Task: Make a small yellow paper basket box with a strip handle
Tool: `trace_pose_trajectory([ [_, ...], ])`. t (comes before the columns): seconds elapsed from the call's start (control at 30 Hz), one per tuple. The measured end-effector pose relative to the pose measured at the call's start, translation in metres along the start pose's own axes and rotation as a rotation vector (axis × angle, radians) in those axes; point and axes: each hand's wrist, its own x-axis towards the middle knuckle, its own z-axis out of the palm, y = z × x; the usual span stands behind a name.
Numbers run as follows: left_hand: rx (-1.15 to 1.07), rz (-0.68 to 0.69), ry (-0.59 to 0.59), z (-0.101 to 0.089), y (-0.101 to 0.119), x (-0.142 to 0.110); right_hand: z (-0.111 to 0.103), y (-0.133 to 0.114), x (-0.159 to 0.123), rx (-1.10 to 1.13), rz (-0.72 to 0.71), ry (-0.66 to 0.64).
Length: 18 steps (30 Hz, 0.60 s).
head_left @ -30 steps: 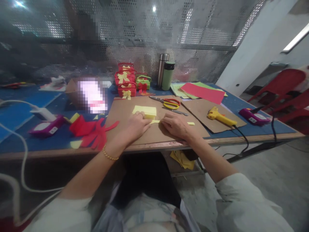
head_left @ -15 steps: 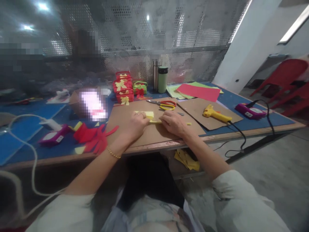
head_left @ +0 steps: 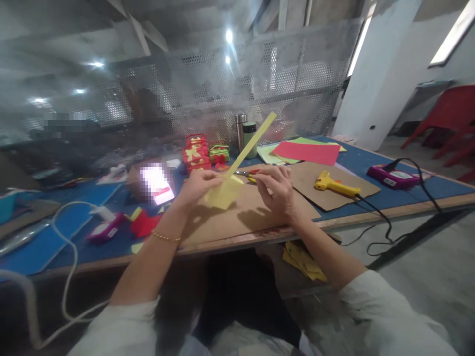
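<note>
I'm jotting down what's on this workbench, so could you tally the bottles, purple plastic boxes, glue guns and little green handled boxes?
Bottles: 2 (steel bottle, green bottle)
Purple boxes: 2 (left box, right box)
Glue guns: 1 (yellow glue gun)
Green handled boxes: 1 (green box)
Total: 6
</note>
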Motion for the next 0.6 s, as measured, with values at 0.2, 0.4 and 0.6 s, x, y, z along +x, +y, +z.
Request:
trace_pose_trajectory([
  [0.2, -0.208, -0.082, -0.06, 0.005, 0.006, 0.0, 0.019, 0.003, 0.041, 0.242, 0.155, -0.118],
  [0.4, -0.231, -0.1, -0.068, 0.01, 0.001, 0.009, 0.049, 0.009, 0.054, 0.677, 0.384, -0.289],
  [0.6, -0.187, -0.021, -0.075, 0.017, -0.016, 0.021, 0.056, 0.008, 0.047, 0.759, 0.471, -0.291],
])
